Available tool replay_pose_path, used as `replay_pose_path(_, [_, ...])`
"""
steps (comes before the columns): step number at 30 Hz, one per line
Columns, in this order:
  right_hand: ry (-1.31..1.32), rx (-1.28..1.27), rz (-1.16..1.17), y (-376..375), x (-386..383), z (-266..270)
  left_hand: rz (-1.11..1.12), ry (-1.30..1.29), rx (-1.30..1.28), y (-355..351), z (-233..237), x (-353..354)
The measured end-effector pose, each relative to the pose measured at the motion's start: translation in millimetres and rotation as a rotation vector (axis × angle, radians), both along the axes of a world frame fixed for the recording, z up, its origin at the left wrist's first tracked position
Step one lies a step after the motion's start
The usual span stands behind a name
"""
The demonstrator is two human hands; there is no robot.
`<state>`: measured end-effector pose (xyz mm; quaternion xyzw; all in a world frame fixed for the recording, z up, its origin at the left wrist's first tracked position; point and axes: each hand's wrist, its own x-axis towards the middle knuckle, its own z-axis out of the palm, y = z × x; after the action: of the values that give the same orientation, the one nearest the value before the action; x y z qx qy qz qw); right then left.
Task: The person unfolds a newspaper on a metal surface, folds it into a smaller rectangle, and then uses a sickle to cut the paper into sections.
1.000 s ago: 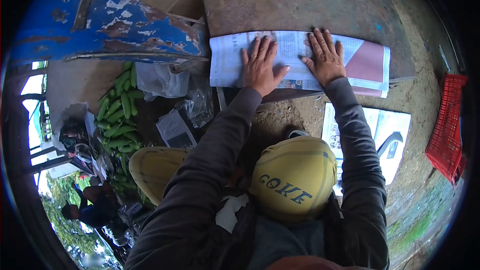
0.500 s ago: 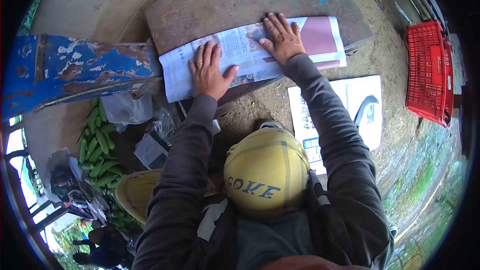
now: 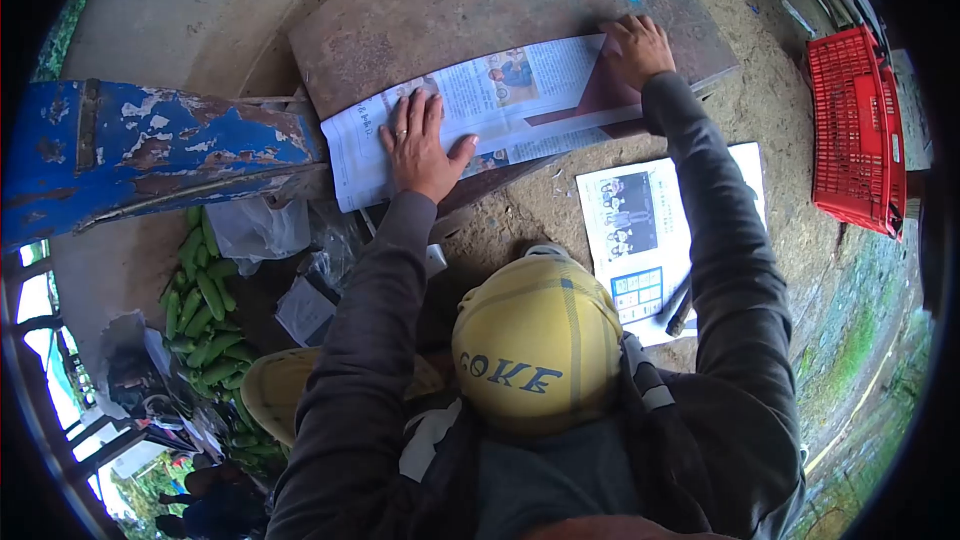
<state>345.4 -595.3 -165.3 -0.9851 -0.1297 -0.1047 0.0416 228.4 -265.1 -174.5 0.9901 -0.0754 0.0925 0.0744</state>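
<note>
A folded newspaper (image 3: 465, 125) lies across a worn board (image 3: 430, 10). My left hand (image 3: 425, 150) rests flat on its left part, fingers spread, with a ring on one finger. At its right end, my right hand (image 3: 638, 52) has its fingers curled over the paper's edge, gripping it. The paper there is bent in a dark reddish fold, and its far end is hidden by the hand and sleeve. Below my right forearm, another newspaper sheet (image 3: 625, 215) lies on the ground. A tool's handle (image 3: 680, 312) shows on it, partly covered by the sleeve.
A red plastic crate (image 3: 855, 130) stands at the right. Left of the board is a blue bench with peeling paint (image 3: 150, 155). Green cucumber-like vegetables (image 3: 205, 300) are heaped below it, beside a clear plastic bag (image 3: 260, 230). My yellow-clad knee (image 3: 535, 340) is close below.
My right hand has slid right from the newspaper's middle to its right end and curled its fingers there. That end is now folded. My left hand has stayed in place.
</note>
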Motion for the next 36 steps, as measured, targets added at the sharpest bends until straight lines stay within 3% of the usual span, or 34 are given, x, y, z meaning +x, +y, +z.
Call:
replay_pose_path(6, [0.154,0.13,0.22,16.8,21.3,10.1,-0.08,0.026,-0.025,3.5,1.4,4.7])
replay_pose_path(12, [0.403,0.154,0.251,15.4,22.8,17.5,-0.188,0.013,-0.062,11.6,0.0,15.2])
replay_pose_path(15, [0.48,0.111,0.239,8.0,11.6,17.0,-0.186,-0.034,-0.065,10.5,3.6,18.9])
replay_pose_path(22, [0.501,0.565,-0.025,-26.6,-21.9,-2.1,-0.069,-0.195,-0.272,-6.2,31.8,-15.1])
replay_pose_path(24, [0.453,0.698,-0.025,-31.3,-33.7,-13.7,0.01,-0.023,-0.474,-5.4,13.2,-36.5])
replay_pose_path(27, [0.562,0.943,-0.11,-16.5,-50.0,-15.0,0.295,0.622,-1.178,-28.1,1.2,-70.6])
replay_pose_path(30, [0.661,1.001,-0.151,0.4,-56.9,-12.5,0.516,1.001,-1.415,-63.8,22.6,-85.1])
replay_pose_path(34, [0.724,1.154,-0.282,28.7,-80.1,5.1,0.374,1.198,-1.628,-73.7,15.4,-75.1])
replay_pose_path(36, [0.687,1.236,-0.206,30.1,-83.4,-13.2,0.364,1.073,-1.78,-85.4,20.7,-72.9])
